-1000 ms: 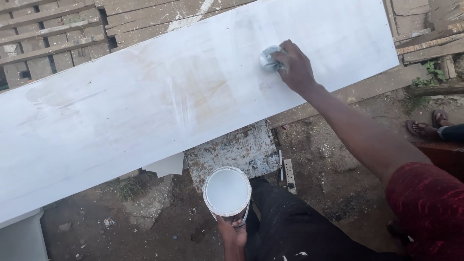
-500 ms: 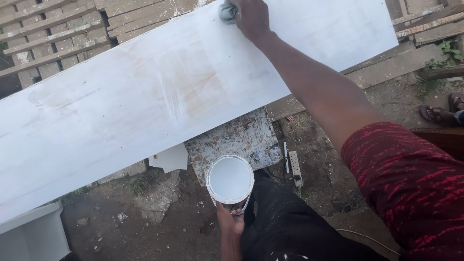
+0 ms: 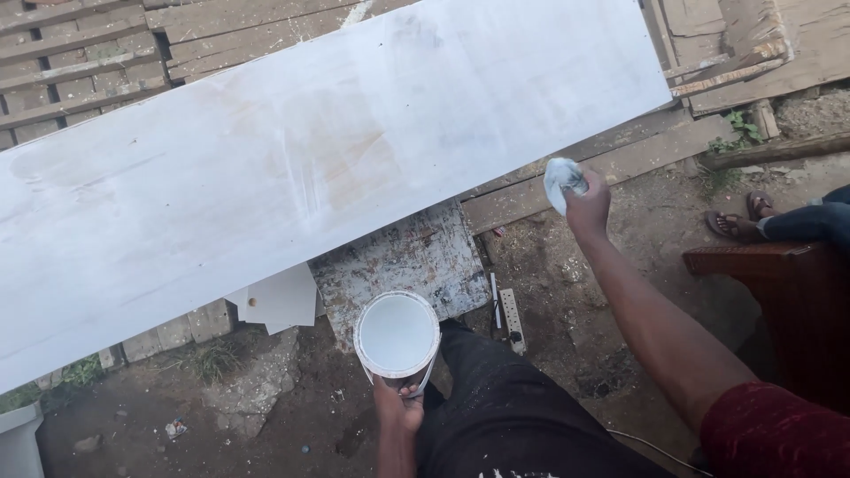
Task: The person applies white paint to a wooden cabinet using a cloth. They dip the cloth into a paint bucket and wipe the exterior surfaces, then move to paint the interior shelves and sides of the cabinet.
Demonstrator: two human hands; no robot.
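Observation:
A long white-painted board (image 3: 292,168) lies slanted across wooden planks, with brownish smears near its middle. My right hand (image 3: 586,205) grips a crumpled white rag (image 3: 561,181) just off the board's near edge, above the dirt. My left hand (image 3: 398,409) holds a round white tub of white paint (image 3: 396,335) from below, close to my dark trouser leg. The tub sits lower than the board, in front of a paint-spattered slab.
A paint-spattered slab (image 3: 403,257) and a small white offcut (image 3: 279,299) lie under the board's near edge. Wooden planks (image 3: 80,53) and pallets (image 3: 753,44) lie behind. Another person's sandalled foot (image 3: 744,217) and a dark wooden piece (image 3: 761,265) are at right. A white bucket (image 3: 18,443) stands bottom left.
My right hand has come off the board's far edge with the rag and moved toward me, past the near edge. The paint tub has stayed about where it was.

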